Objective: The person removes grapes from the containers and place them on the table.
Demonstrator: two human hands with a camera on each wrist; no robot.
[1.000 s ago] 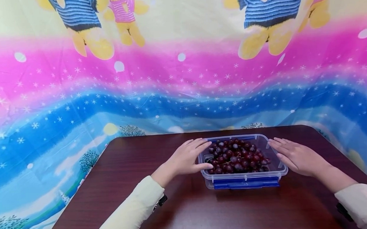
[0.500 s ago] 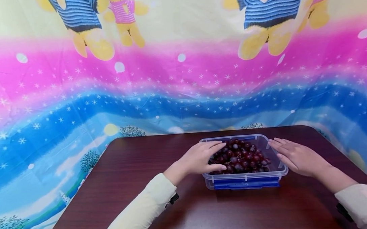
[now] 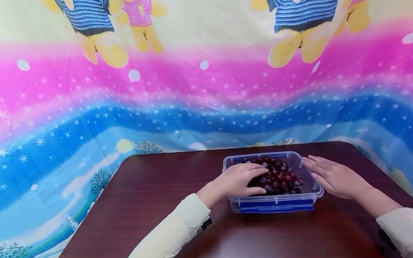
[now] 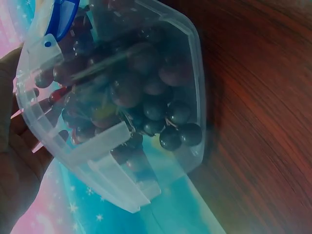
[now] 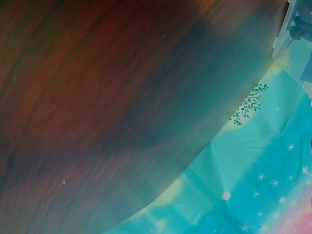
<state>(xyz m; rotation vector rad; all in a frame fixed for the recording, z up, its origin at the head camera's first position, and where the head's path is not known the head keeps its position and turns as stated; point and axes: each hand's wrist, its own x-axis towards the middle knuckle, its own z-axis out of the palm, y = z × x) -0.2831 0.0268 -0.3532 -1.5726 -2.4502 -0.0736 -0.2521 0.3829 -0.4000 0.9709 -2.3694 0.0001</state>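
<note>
In the head view a clear plastic container (image 3: 277, 198) with blue clips stands on the table, filled with dark red grapes (image 3: 280, 175). My left hand (image 3: 240, 179) lies over the container's left part, fingers and thumb apart and fairly straight, above or on the grapes; whether the fingertips touch them cannot be told. At the container's right rim rests my right hand (image 3: 338, 177), its fingers extended. Through the clear wall, the left wrist view shows the grapes (image 4: 126, 90) and part of my left hand (image 4: 24, 165) at the left edge.
The dark wooden table (image 3: 154, 206) extends around the container. Behind it hangs a printed cloth (image 3: 205, 83) with snowflakes and bears. In the right wrist view, the table's curved edge meets the cloth (image 5: 234, 185).
My left hand has moved right, from the container's left rim to over the grapes. My right hand and the container have stayed in place.
</note>
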